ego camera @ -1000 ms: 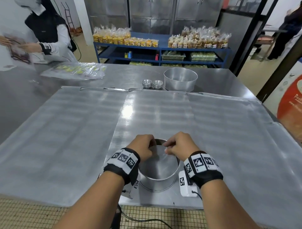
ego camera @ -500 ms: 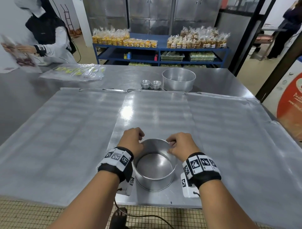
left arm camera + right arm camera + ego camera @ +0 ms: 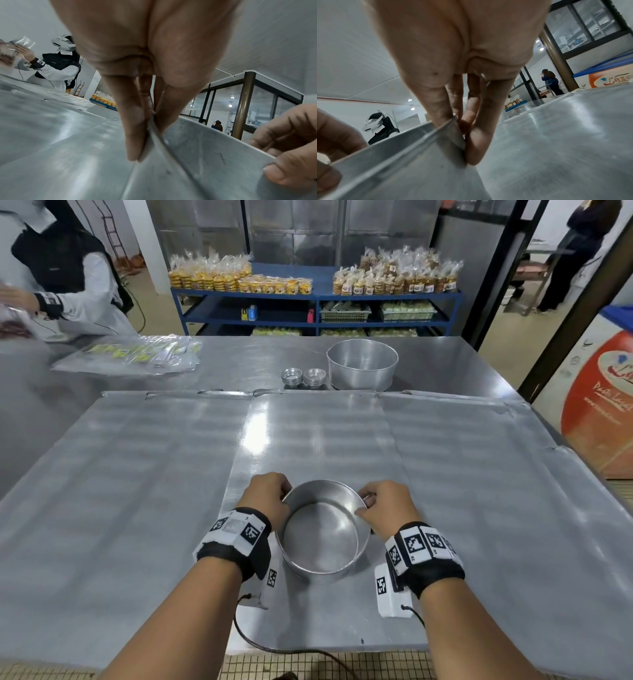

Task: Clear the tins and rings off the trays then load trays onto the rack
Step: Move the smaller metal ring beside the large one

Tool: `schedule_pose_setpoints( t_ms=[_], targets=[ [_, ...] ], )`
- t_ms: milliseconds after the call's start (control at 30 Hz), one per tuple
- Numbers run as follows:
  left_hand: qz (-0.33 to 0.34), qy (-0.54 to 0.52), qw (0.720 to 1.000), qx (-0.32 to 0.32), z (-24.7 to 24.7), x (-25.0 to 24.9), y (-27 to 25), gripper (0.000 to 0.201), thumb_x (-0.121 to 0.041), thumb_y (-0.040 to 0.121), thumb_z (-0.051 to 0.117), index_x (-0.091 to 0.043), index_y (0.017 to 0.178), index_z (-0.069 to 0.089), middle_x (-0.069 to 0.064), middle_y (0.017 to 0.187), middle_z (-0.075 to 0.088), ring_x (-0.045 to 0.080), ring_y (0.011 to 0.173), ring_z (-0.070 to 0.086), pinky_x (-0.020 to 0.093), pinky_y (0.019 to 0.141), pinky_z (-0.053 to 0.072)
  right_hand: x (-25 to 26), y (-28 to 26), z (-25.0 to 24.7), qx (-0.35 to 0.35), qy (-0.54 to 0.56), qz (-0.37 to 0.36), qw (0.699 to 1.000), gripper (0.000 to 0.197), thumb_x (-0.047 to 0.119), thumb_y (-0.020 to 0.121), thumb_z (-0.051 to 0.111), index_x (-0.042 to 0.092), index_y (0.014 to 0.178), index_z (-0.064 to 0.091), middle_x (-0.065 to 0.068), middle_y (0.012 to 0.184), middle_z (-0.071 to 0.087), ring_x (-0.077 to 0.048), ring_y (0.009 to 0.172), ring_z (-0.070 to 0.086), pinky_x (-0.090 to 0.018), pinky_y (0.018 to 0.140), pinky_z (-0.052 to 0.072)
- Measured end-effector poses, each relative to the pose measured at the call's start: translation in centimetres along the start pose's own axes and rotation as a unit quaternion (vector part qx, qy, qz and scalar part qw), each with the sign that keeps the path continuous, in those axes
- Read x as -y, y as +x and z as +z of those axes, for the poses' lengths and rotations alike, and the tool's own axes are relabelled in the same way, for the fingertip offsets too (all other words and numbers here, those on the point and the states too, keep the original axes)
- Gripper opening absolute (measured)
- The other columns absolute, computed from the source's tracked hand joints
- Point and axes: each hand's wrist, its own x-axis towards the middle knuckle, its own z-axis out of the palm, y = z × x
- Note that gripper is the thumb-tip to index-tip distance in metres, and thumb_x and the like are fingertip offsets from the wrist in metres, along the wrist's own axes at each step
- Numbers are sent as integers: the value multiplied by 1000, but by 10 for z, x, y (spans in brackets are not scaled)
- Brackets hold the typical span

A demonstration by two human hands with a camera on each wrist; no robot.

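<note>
Head view. Item: round tin [image 3: 323, 537], open end up, axis upright, on the near end of the middle tray [image 3: 318, 436], which lies between two other trays on the table [image 3: 239, 364]. It appears lifted or tipped slightly, the near edge throwing a shadow; this cannot be told for certain. Left hand [image 3: 269, 496] on the rim at the tin's left; right hand [image 3: 385, 506] on the rim at its right. The two grips sit opposite each other across the opening, so the tin lies squarely between them, neither hand nearer. Further stock, beyond the far edge of the trays: a larger tin [image 3: 362, 364] and two stacks of small tins [image 3: 303, 377], well apart from the hands and straight ahead. Judged: the coming move carries the held tin forward, away from the person, toward that group.

Left wrist view. Left-hand grip narrow: fingers [image 3: 133, 135] outside the wall, thumb inside, pinching the thin rim [image 3: 154, 129]. The tin wall runs down and right from the grip; the right hand shows at the far rim, lower right.

Right wrist view. Right-hand grip likewise narrow: rim [image 3: 447, 125] pinched between thumb and fingers [image 3: 477, 142]. The wall runs down and left toward the left hand, at the frame's left edge. Tray surface lies to the right.
</note>
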Motion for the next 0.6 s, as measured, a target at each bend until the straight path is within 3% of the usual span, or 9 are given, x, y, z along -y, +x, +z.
schedule_pose_setpoints(
  t_ms=[133, 200, 233, 300, 400, 433, 533, 600],
  targets=[
    [32, -51, 995, -76, -7, -7, 17, 12, -13, 87, 62, -16, 96, 69, 1, 99, 67, 23, 91, 64, 37, 82, 55, 3, 10, -5, -24, 77, 28, 996, 19, 13, 80, 73, 19, 97, 74, 3, 80, 68, -20, 76, 70, -41, 70, 63],
    [40, -88, 989, -112, -10, -11, 27, 10, -12, 87, 63, -18, 95, 67, -1, 100, 64, 21, 85, 65, 36, 79, 55, 5, 15, -7, -35, 136, 46, 989, 24, 8, 80, 70, 24, 99, 72, 2, 82, 68, -23, 72, 71, -42, 62, 63],
    [44, -110, 985, -127, -11, -13, 33, 10, -12, 87, 64, -20, 94, 66, -2, 100, 63, 19, 80, 65, 31, 77, 55, 7, 18, -8, -44, 168, 59, 983, 29, 7, 80, 69, 25, 102, 71, 0, 83, 67, -25, 71, 72, -42, 58, 62],
    [48, -145, 976, -153, -13, -16, 45, 9, -14, 88, 66, -21, 94, 67, -4, 99, 63, 11, 72, 64, 11, 66, 47, 11, 23, -9, -66, 224, 78, 969, 35, 3, 80, 68, 23, 109, 70, -5, 82, 65, -27, 68, 71, -41, 53, 61],
    [59, -186, 966, -170, -15, -21, 62, 9, -15, 89, 67, -21, 94, 69, -5, 98, 66, 8, 73, 66, 2, 61, 41, 18, 31, -12, -100, 298, 80, 946, 37, -6, 81, 64, 18, 108, 68, -7, 77, 65, -28, 64, 70, -43, 53, 61],
    [67, -204, 961, -172, -15, -22, 68, 11, -13, 88, 67, -21, 94, 69, -4, 97, 67, 10, 76, 68, 4, 65, 43, 20, 34, -13, -111, 313, 79, 940, 37, -9, 81, 62, 17, 107, 69, -8, 75, 65, -28, 63, 70, -44, 53, 61],
    [65, -256, 949, -171, -14, -26, 85, 15, -10, 84, 69, -20, 95, 68, -4, 96, 70, 15, 85, 69, 24, 77, 54, 22, 45, -16, -141, 332, 79, 930, 41, -11, 81, 59, 22, 103, 68, -6, 69, 65, -26, 60, 68, -43, 53, 61],
    [38, -279, 948, -151, -11, -28, 97, 20, -13, 85, 70, -18, 103, 66, -4, 99, 69, 15, 85, 69, 24, 77, 52, 21, 53, -17, -156, 340, 82, 924, 44, -11, 81, 58, 25, 104, 67, -6, 72, 66, -28, 64, 69, -44, 53, 61]
  ],
)
